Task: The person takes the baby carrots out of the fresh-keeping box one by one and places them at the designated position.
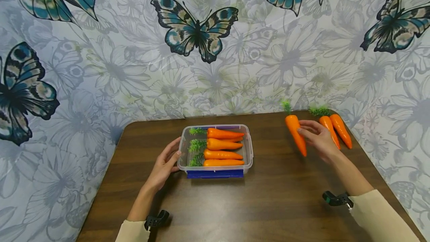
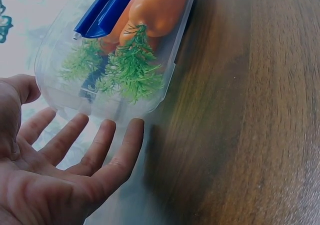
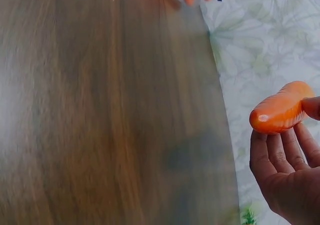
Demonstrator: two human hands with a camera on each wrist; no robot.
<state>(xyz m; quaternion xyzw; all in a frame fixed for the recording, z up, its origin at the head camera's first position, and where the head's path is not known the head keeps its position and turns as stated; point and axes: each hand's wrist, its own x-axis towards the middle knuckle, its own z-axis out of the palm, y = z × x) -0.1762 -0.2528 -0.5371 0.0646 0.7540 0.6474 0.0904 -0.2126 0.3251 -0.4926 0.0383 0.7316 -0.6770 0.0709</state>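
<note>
My left hand [image 1: 164,165] is at the left end of a clear plastic container [image 1: 249,148] with blue side latches. In the left wrist view its fingers [image 2: 131,145] reach out loosely, fingertips right at the container's end wall. Inside, several orange carrots [image 1: 223,154] lie in a row, green tops to the left and tips to the right. On the right, my right hand [image 1: 318,137] pinches one carrot [image 1: 295,133] between thumb and fingers, its green top pointing away from me. The right wrist view shows this carrot [image 3: 282,107] across the fingers, thumb against its side.
Two more carrots [image 1: 342,132] lie at the table's back right corner, just beyond my right hand. The brown wooden table [image 1: 215,208] meets a butterfly-patterned backdrop [image 1: 215,85] along its back edge. A dark band [image 1: 337,199] sits on the right wrist.
</note>
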